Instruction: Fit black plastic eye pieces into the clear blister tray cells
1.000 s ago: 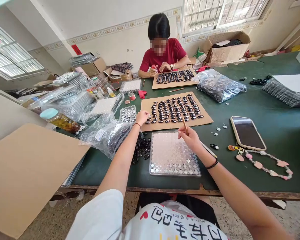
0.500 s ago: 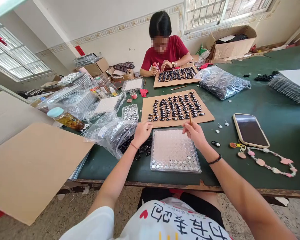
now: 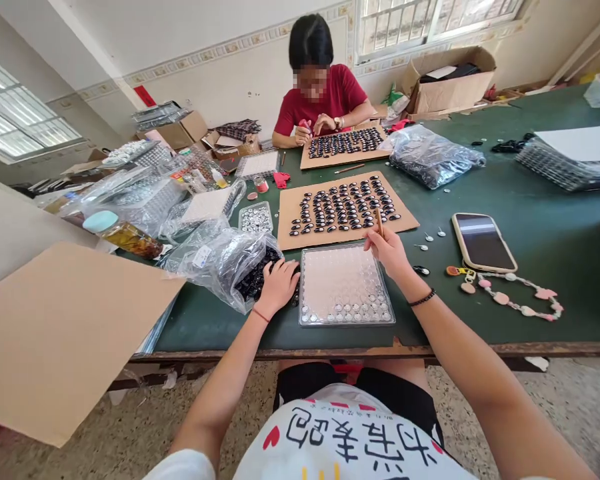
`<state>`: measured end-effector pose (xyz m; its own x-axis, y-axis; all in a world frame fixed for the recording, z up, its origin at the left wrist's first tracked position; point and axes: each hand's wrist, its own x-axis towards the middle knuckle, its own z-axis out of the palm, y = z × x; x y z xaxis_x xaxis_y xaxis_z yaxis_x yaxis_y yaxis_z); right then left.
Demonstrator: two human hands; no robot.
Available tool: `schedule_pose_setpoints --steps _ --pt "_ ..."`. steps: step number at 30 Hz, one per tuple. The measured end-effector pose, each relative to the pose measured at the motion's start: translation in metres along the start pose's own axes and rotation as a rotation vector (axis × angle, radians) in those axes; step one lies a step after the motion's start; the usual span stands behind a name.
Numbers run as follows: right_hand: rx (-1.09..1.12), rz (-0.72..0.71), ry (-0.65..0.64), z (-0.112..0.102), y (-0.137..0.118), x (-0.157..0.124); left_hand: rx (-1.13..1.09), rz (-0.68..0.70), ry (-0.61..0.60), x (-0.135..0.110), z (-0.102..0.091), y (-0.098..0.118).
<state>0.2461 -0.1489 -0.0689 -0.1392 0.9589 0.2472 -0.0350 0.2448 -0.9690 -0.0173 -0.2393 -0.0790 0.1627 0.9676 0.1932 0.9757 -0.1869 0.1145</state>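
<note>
My left hand (image 3: 279, 283) lies over loose small black glossy pieces (image 3: 253, 283) at the mouth of a clear plastic bag (image 3: 207, 263), its fingers stretched out and slightly apart. What is beneath the palm is hidden. A thin wooden stick (image 3: 379, 221) points upward from my right hand (image 3: 391, 255), pinched between thumb and fingers. That hand hovers at the upper right corner of a clear tray (image 3: 330, 321), where round silvery pieces (image 3: 356, 309) fill the nearest rows. Behind the tray, a cardboard sheet (image 3: 405, 223) carries rows of black pieces with pale faces.
Across the green table (image 3: 440, 307), a person in a red shirt (image 3: 347, 90) works over another board (image 3: 313, 161). At right lie a phone (image 3: 484, 243) and its beaded strap (image 3: 527, 311). A small tub (image 3: 256, 217), a jar (image 3: 125, 233) and a large cardboard sheet (image 3: 75, 327) stand left.
My left hand has moved down from near the cardboard sheet's corner onto the black pieces, its fingers spreading. The right hand still holds the stick near the tray. The view has shifted slightly.
</note>
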Motion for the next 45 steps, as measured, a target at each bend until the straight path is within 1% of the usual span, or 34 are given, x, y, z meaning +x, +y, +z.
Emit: schedule_pose_setpoints --steps 2,4,7,9,11,12,15,17,19,21,23,24,25,26,28,30,33,35,40,42,45 --pt "0.023 -0.018 0.003 0.0 0.0 0.001 0.005 0.0 0.001 -0.008 -0.002 0.002" --pt "0.024 -0.025 -0.002 0.002 0.0 0.001 0.026 -0.007 -0.01 -0.01 -0.002 0.002" --pt "0.0 -0.018 -0.024 0.007 -0.001 -0.001 0.045 -0.011 -0.023 -0.006 -0.001 0.001" --pt "-0.023 -0.018 -0.065 0.009 -0.004 -0.004 0.022 -0.022 -0.009 -0.001 0.0 0.001" --pt "-0.081 -0.036 -0.143 0.009 -0.008 -0.006 -0.023 -0.045 0.028 0.002 0.0 0.001" --pt "-0.128 -0.047 -0.204 0.007 -0.011 -0.007 -0.058 -0.057 0.052 0.004 -0.001 0.002" --pt "-0.316 -0.027 -0.464 -0.006 -0.02 -0.007 -0.24 -0.102 0.162 0.008 -0.003 0.003" --pt "-0.436 0.031 -0.625 -0.018 -0.025 -0.005 -0.463 -0.19 0.24 0.015 -0.005 0.003" --pt "-0.511 0.077 -0.722 -0.03 -0.03 -0.003 -0.836 -0.335 0.273 0.026 -0.01 0.0" --pt "-0.547 0.095 -0.772 -0.037 -0.032 -0.002 -1.365 -0.482 0.216 0.042 -0.016 -0.004" --pt "-0.573 0.105 -0.811 -0.038 -0.032 -0.002 -1.901 -0.588 0.113 0.06 -0.023 -0.008" --pt "-0.592 0.112 -0.823 -0.038 -0.032 -0.003 -2.112 -0.627 0.064 0.068 -0.026 -0.007" --pt "-0.611 0.12 -0.832 -0.037 -0.032 -0.003 -2.263 -0.657 0.028 0.075 -0.028 -0.006" --pt "-0.624 0.126 -0.833 -0.036 -0.032 -0.003 -2.357 -0.676 0.011 0.081 -0.028 -0.002" --pt "-0.607 0.129 -0.786 -0.035 -0.033 -0.003 -2.428 -0.681 -0.004 0.086 -0.026 0.011" --pt "-0.511 0.107 -0.654 -0.035 -0.035 -0.004 -2.425 -0.685 -0.046 0.083 -0.02 0.028" --pt "-0.311 0.034 -0.406 -0.03 -0.037 -0.005 -2.377 -0.685 -0.189 0.072 -0.011 0.048" --pt "-0.227 -0.023 -0.313 -0.021 -0.035 -0.008 -2.318 -0.677 -0.235 0.066 -0.009 0.054" --pt "-0.163 -0.143 -0.179 0.004 -0.023 -0.018 -2.209 -0.704 -0.174 0.062 -0.006 0.056" --pt "-0.142 -0.174 -0.151 0.009 -0.019 -0.021 -2.164 -0.688 -0.162 0.061 -0.004 0.059" --pt "-0.099 -0.181 -0.141 0.012 -0.017 -0.023 -2.103 -0.657 -0.177 0.06 -0.002 0.064"
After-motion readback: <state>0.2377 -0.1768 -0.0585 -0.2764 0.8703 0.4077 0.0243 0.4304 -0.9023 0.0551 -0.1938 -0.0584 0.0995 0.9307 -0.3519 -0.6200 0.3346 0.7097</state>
